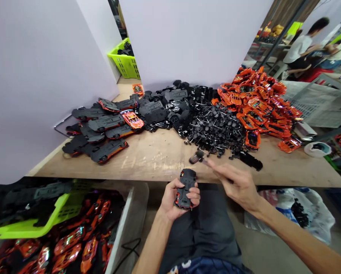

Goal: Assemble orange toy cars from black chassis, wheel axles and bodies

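My left hand [172, 198] is wrapped around a toy car [185, 188], its black underside up and orange body showing at the edges. Just above the table's front edge, my right hand [239, 182] is closed in a pinch. At its fingertips is a small dark wheel axle [198, 156], smeared by motion. Behind it rises a heap of black wheel axles [216, 125] with thin metal rods. A black chassis plate [250, 160] lies to the right of that heap.
Orange car shells [261, 102] are piled at the right, black chassis [156, 110] at the back. Upturned cars [107, 123] lie at the left. Below stand a green basket [24, 231] and a box of cars [127, 213]. A plastic bag [316, 209] sits lower right. A person [300, 49] sits beyond.
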Tool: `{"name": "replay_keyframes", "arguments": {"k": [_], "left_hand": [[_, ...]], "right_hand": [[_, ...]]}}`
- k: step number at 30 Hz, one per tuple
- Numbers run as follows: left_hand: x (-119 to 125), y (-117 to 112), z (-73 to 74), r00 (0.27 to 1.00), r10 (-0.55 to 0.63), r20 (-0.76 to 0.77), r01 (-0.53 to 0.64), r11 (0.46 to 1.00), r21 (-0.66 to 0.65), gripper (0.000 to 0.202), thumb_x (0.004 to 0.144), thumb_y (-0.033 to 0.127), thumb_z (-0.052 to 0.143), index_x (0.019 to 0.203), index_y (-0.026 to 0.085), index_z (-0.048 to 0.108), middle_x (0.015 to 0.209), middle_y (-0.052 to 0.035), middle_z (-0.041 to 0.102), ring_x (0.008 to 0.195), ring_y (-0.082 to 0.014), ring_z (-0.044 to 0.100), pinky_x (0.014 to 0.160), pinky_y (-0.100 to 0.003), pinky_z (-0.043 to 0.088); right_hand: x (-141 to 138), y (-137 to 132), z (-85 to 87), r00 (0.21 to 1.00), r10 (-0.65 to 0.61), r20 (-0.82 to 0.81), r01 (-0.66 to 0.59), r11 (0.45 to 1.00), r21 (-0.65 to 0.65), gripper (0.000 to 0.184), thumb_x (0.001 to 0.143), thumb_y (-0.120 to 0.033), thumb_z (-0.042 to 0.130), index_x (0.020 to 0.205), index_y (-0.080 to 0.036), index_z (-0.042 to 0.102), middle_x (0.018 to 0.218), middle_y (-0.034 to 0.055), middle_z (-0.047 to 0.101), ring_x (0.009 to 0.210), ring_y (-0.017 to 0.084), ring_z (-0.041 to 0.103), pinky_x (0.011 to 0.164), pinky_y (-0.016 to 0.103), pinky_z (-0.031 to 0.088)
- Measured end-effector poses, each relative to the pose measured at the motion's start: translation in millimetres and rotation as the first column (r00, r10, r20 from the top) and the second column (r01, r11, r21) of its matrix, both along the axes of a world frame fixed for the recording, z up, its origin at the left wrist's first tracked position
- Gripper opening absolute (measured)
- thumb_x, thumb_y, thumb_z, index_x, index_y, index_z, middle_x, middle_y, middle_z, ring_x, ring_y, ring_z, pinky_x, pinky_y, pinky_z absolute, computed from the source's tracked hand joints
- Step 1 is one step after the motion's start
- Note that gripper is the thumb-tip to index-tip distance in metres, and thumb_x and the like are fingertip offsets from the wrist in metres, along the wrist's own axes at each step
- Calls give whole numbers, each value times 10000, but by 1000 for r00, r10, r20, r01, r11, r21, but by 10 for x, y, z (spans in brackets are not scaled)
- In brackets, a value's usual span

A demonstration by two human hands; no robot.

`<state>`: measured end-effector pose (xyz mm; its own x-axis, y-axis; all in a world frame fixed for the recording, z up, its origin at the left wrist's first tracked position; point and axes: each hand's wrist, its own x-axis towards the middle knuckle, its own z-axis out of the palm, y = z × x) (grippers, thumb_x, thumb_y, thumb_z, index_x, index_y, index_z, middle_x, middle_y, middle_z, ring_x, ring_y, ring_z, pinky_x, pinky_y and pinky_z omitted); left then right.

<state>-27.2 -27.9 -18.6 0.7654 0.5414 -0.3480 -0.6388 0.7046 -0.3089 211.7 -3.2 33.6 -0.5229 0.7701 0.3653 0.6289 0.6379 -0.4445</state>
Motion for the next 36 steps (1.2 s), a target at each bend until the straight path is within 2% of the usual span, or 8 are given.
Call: {"name": "replay_keyframes", "arguments": {"k": [4,8,12,23,27,30,33,36], "left_hand": [[-3,12,14,1000,-7,-19,6,1000,-25,400,668,177,591,1049,58,573,801,-25,435,603,-114,471,592,-246,457],[5,23,43,999,-15,-35,13,998,-54,392,660,177,589,1037,70,570,794,-21,438,597,-112,476,579,-240,453],[12,19,78,998,-4,-55,0,998,-63,373,678,174,584,1037,74,571,787,-16,435,592,-105,473,581,-231,453],[64,-52,84,976,57,-211,-39,996,86,306,712,183,640,983,41,651,821,-82,588,679,-127,583,682,-253,523],[35,-255,138,782,63,-620,137,953,269,322,795,223,747,1064,48,720,952,-157,729,840,-230,702,749,-328,568],[31,-271,206,619,263,-740,121,899,420,423,764,269,872,1138,129,732,963,-97,763,816,-216,718,780,-335,577],[55,-74,262,488,522,-699,-96,829,552,503,649,287,959,1089,194,735,1078,-57,772,1019,-241,726,969,-358,550],[24,176,308,422,605,-675,-51,759,649,453,632,314,965,1002,197,732,1079,-66,782,1083,-273,722,1019,-397,535]], "right_hand": [[31,-18,40,998,56,15,-55,995,-78,570,983,-72,532,1473,-353,610,1009,18,793,840,169,762,770,254,627],[-100,94,37,987,-122,-107,116,991,-65,529,986,-86,535,1447,-323,638,1179,39,789,1042,221,759,932,345,628],[-207,201,-77,1000,14,-11,-16,987,-161,621,933,-22,499,1452,-335,634,1208,26,786,987,203,774,879,325,644],[237,138,-130,998,-69,6,69,982,-178,472,1031,-161,536,1468,-324,607,1351,43,730,1189,242,718,1037,425,592],[66,297,-285,997,-58,42,61,995,-82,398,1028,-178,560,1390,-298,671,1267,107,711,1169,273,673,1010,481,568],[-43,262,-313,986,-153,-68,150,987,-48,389,1035,-163,533,1372,-302,670,1270,122,677,1208,285,631,1056,528,517],[-181,56,-288,881,-210,-423,85,952,-295,421,1036,-294,596,1452,-296,534,1310,105,660,1205,246,661,1046,441,554],[-364,-114,-336,742,-260,-618,-92,874,-477,478,956,-437,717,1359,-283,512,1246,72,694,1107,223,722,964,365,611]]}}
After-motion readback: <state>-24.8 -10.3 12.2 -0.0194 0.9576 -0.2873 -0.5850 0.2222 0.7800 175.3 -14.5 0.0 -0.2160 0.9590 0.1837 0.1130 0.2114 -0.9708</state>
